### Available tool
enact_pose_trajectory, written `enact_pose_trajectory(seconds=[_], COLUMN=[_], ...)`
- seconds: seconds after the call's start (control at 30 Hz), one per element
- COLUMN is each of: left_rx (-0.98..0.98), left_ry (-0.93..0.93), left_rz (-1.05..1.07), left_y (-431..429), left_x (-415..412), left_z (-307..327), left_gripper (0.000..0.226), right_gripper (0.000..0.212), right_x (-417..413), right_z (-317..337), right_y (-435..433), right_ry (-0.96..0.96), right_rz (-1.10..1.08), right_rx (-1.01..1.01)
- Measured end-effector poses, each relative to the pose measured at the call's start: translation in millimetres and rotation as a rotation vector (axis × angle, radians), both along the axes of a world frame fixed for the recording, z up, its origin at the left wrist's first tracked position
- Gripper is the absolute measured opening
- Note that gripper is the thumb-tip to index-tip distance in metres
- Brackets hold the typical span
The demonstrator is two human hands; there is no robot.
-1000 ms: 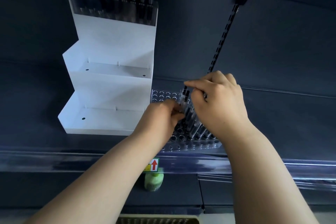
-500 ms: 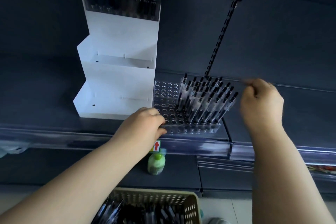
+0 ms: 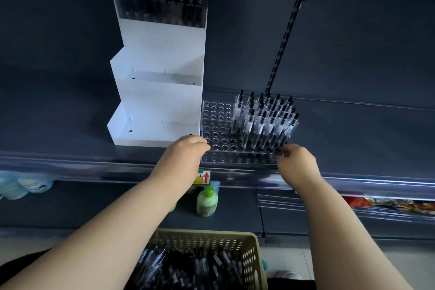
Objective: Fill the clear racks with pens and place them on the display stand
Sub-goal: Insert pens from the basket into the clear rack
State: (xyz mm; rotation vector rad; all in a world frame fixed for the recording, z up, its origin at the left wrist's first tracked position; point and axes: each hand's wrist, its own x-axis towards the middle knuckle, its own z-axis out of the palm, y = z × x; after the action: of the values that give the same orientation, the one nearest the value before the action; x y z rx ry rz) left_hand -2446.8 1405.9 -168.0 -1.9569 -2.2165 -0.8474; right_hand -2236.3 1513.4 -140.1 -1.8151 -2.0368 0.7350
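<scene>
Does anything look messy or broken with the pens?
Nothing is spilled or broken. The one uneven thing is the clear rack on the shelf: pens crowd its right side, while the holes on its left stand empty. The left hand and right hand grip its front corners.

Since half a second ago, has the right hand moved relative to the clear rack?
Yes. The right hand came left and down from beside the pens to the near right corner of the clear rack, which its fingers pinch.
</scene>
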Motion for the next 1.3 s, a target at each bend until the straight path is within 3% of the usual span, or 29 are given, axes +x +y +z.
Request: enact_pose_trajectory(seconds=[0.13, 0.27, 0.5, 0.73, 0.93, 1.13, 1.3], left_rx=[-0.016, -0.02, 0.001, -0.268, -0.533, -0.89, -0.848], left_ry=[-0.031, -0.011, 0.014, -0.114, -0.168, -0.026, -0.004], left_rz=[-0.005, -0.008, 0.013, 0.046, 0.121, 0.15, 0.221], left_y=[-1.2, -11.6, -51.5, -102.7, -143.7, -173.5, -171.6], left_x=[-1.5, 2.6, 16.2, 29.8, 37.4, 35.0, 29.4], left_z=[-0.4, 4.6, 8.8, -27.5, -68.8, -99.2, -112.7], left_gripper=[0.039, 0.035, 0.034, 0.038, 0.036, 0.036, 0.047], right_gripper=[0.029, 0.039, 0.033, 0.044, 0.028, 0.034, 0.032], right_x=[-1.2, -1.3, -5.0, -21.8, -27.1, -27.3, -41.0], right_z=[1.2, 3.1, 3.2, -34.8, -94.5, -125.2, -131.4], right_y=[-6.7, -11.1, -52.4, -125.3, -189.0, -218.7, -210.8], right_ry=[-0.056, -0.064, -0.105, -0.131, -0.334, -0.374, -0.366], right_rz=[0.015, 0.026, -0.003, 0.23, 0.338, 0.43, 0.487], right_rx=[-0.008, 0.006, 0.119, 0.005, -0.198, -0.329, -0.286])
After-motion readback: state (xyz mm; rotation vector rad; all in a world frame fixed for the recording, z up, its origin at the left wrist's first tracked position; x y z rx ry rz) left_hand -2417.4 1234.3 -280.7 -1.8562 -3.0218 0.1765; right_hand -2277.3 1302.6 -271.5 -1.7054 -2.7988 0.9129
